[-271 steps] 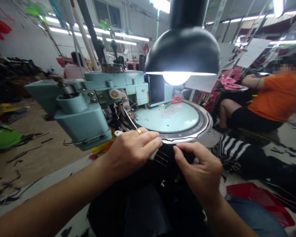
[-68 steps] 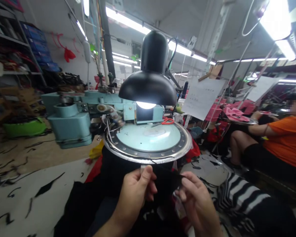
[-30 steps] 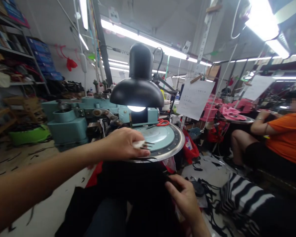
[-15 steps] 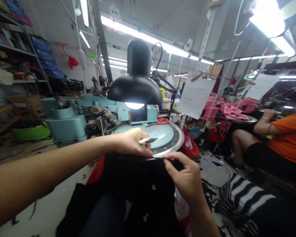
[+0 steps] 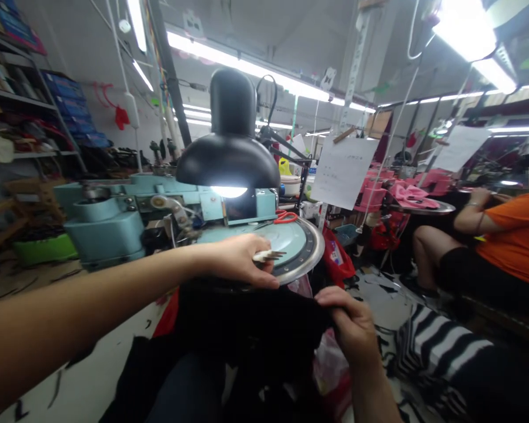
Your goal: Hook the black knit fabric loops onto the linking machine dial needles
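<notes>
Left hand (image 5: 233, 259) is grasping small pronged tool (image 5: 268, 255) over the dial (image 5: 312, 249); right hand (image 5: 351, 326) pinches black fabric (image 5: 264, 320) at dial's 4 o'clock.

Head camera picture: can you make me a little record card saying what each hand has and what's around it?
Left hand: holds a small white-gripped metal-pronged tool
Right hand: pinches soft black fabric
Machine: pale-blue metal sewing machine with a round pale-blue dial
Nearby: red-handled scissors, black dome lamp
Other person: co-worker in an orange shirt, seated at right
</notes>
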Demonstrator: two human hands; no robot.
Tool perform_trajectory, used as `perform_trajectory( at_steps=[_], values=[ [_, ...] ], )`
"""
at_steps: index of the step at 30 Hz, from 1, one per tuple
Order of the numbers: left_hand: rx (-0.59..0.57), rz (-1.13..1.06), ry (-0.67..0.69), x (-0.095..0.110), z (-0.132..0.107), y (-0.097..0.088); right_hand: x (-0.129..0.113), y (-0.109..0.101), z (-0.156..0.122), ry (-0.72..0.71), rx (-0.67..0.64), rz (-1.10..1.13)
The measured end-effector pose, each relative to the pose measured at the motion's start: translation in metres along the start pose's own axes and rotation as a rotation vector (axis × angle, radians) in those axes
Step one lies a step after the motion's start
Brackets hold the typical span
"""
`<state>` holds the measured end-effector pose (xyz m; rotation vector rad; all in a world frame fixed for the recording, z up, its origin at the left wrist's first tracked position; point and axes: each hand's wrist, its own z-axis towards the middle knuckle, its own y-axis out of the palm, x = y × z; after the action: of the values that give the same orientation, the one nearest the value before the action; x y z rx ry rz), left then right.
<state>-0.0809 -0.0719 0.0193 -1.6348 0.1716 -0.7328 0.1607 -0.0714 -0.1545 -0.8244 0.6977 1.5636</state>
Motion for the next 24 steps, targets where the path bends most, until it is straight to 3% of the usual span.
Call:
perform_trajectory(
  at_steps=[3,4,6,10,13,16,18,21,24],
  values=[
    [0.022,0.011,0.002,-0.001,0.006,0.003,-0.037,0.007,0.015,-0.109,-0.237,-0.138],
    [0.027,0.013,-0.002,-0.002,0.007,0.004,-0.045,0.011,0.02,-0.127,-0.255,-0.163],
    [0.027,0.006,-0.001,-0.004,0.01,0.006,-0.049,0.016,0.028,-0.15,-0.171,-0.159],
    [0.001,-0.03,-0.011,-0.004,0.011,0.003,-0.013,0.004,0.032,-0.012,0.16,-0.218],
    [-0.002,-0.031,-0.031,-0.001,0.01,0.002,0.031,-0.012,0.012,0.09,0.272,-0.205],
    [0.015,-0.01,-0.053,0.003,0.008,0.003,0.058,-0.024,-0.017,0.102,0.241,-0.167],
    [0.037,0.011,-0.073,0.005,0.008,0.005,0.055,-0.03,-0.026,0.087,0.227,-0.153],
    [0.057,0.021,-0.092,0.008,0.007,0.006,0.026,-0.036,-0.012,0.014,0.111,-0.128],
    [0.061,0.024,-0.11,0.008,0.009,0.008,-0.009,-0.034,0.013,-0.088,-0.18,-0.196]
  ],
)
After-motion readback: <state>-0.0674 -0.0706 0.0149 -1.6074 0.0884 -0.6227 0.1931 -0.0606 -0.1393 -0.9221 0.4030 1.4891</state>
